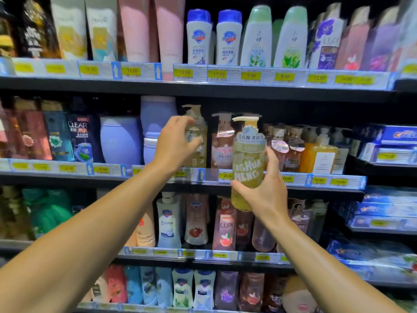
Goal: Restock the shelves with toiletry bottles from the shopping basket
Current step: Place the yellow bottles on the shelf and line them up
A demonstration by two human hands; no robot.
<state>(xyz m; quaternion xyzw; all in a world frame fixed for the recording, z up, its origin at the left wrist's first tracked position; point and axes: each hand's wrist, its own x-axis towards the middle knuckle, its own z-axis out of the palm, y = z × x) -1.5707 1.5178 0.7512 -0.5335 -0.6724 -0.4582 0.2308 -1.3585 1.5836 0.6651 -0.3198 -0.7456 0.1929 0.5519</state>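
Now we hold a green pump bottle (248, 163) upright in our right hand (264, 190), thumb across its lower front and fingers (274, 159) wrapped round its right side, so the hand is closed about the bottle's lower half. The bottle hangs in front of the middle shelf (293, 184), its base lower than that shelf's price strip and its white pump head level with the tops of the bottles standing there.

Our left hand (174, 143) reaches to the left of the green pump bottle and closes round a pale yellow pump bottle (198, 141) that stands on the middle shelf; the fingers curl over its front and the thumb lies at its lower right. Between that bottle and the one we carry stands a pink pump bottle (222, 145), also on the middle shelf. To the right of the green pump bottle are small amber bottles (293, 150) and an orange pump bottle (318, 152). Far to its left sit lilac rounded bottles (120, 141) and a dark CLEAR bottle (82, 138).

Above the green pump bottle, on the upper shelf, stand two white bottles with blue caps (213, 37). Toothpaste boxes (392, 141) are stacked well to its right.
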